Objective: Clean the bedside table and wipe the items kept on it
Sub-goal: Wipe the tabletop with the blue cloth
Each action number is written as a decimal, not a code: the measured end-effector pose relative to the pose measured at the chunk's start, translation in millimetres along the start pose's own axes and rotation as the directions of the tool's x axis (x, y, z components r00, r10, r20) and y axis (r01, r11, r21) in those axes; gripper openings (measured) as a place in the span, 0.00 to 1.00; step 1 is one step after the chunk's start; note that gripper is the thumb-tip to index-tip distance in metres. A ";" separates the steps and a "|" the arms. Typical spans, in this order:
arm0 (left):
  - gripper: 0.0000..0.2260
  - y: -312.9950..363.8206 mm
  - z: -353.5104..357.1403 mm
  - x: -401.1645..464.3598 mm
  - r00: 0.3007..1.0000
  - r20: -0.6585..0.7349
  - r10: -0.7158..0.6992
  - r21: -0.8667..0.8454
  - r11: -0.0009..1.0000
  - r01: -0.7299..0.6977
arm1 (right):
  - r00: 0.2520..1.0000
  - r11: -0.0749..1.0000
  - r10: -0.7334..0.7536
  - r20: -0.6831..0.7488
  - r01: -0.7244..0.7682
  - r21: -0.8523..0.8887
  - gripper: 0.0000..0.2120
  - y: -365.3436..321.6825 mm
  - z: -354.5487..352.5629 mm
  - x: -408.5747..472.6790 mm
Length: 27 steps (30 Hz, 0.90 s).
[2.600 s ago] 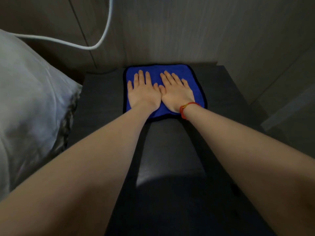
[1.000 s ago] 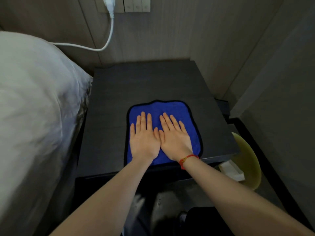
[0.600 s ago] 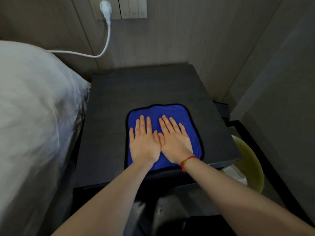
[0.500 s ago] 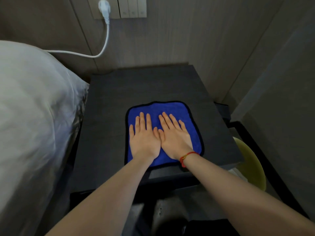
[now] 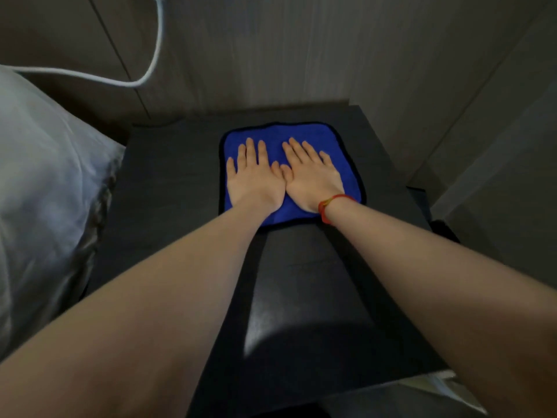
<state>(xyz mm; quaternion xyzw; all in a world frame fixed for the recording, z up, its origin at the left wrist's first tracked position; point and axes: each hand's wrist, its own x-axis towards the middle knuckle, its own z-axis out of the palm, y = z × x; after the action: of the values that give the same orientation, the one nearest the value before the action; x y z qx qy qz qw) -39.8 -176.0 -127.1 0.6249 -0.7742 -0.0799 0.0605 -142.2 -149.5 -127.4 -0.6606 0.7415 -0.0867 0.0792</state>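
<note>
A blue cloth with a black hem (image 5: 303, 132) lies flat on the far part of the dark bedside table (image 5: 168, 182), close to the wall. My left hand (image 5: 254, 176) and my right hand (image 5: 312, 179) rest palm-down on it side by side, thumbs touching and fingers spread. Neither hand grips the cloth. A red band (image 5: 328, 206) circles my right wrist. Both forearms stretch across the tabletop and hide much of its near part. No other items show on the table.
A white pillow (image 5: 45, 176) presses against the table's left edge. A white cable (image 5: 150, 64) hangs along the wood-panelled wall behind. To the right, wall panels stand close beside the table's right edge (image 5: 422, 212).
Both hands have slid the cloth away from the table's near edge to its far part by the wall. My arms are now stretched out, and the view has moved in over the table.
</note>
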 end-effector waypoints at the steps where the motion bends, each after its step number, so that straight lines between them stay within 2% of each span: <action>1: 0.25 1.5 0.1 10.5 1.000 0.001 -0.002 0.001 1.000 0.002 | 1.000 1.000 0.001 0.002 -0.001 -0.003 0.25 2.0 -0.7 10.8; 13: 0.25 9.7 -2.3 71.6 1.000 0.016 -0.009 0.017 1.000 0.008 | 1.000 1.000 -0.007 0.002 0.007 -0.016 0.25 15.8 -5.2 72.3; 20: 0.25 8.5 -4.2 50.4 1.000 0.018 0.018 0.020 1.000 -0.018 | 1.000 1.000 -0.003 0.001 0.003 -0.012 0.25 12.6 -4.2 53.2; 27: 0.25 6.9 -1.6 -6.3 0.999 0.006 0.040 0.008 0.999 -0.040 | 1.000 1.000 -0.011 0.005 0.011 0.004 0.25 6.7 -2.0 -6.4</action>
<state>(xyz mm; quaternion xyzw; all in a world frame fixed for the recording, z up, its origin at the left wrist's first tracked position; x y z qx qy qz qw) -44.8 -168.4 -124.1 0.6093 -0.7871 -0.0772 0.0573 -148.4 -142.4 -127.0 -0.6647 0.7375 -0.0871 0.0818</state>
